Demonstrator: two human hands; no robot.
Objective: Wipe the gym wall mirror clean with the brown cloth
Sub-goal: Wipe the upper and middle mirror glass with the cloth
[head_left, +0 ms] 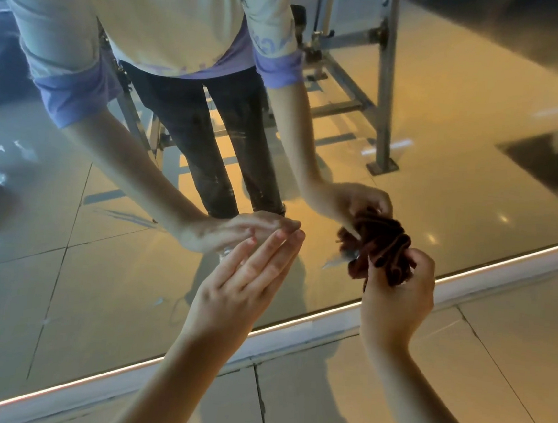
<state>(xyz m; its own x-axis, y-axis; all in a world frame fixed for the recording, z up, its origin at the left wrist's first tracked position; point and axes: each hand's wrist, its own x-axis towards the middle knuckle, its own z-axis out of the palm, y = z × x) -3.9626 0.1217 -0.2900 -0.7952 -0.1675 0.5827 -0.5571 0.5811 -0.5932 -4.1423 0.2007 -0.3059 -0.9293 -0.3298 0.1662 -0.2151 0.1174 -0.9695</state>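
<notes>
while my right hand (398,299) pinches the bunched, dark brown fabric cloth (382,250) with curled fingers and thumb, the wad sits against the large glass wall mirror (99,246), low down and near its pale bottom trim (294,334). my left hand (244,282) is flat, with its fingers straight and close together. the tips seem to touch the glass a little to the left of the cloth. i judge i'm in the wiping step, working the lowest band of the mirror, and faint streaks show on the glass further left. the next move calls for spreading the cloth against the glass, sweeping it along that bottom edge, and lifting my left fingertips off so they leave no prints.
</notes>
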